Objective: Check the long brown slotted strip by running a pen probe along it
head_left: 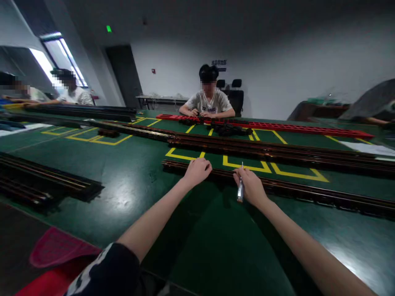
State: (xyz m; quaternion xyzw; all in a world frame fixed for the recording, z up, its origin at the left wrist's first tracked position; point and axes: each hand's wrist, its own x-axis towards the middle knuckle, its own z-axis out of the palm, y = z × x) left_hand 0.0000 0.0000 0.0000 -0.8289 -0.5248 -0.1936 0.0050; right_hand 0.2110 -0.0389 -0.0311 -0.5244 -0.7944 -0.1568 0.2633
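A long dark rail with thin coppery lines along it runs across the green table in front of me, from near my left hand out past the right edge. My left hand lies over it near its left end, fingers curled down around it; the fingertips are partly hidden. In my closed right hand is a slim screwdriver-like tool, its thin metal shaft pointing up and away and its shiny handle towards me. The right fingertips are at the rail's edge; whether the tool touches the rail I cannot tell.
More bundled rails lie just beyond, with another stack at left. Farther off are a red slotted bar and dark parts. A person sits opposite; others sit left and right. Yellow tape marks the table.
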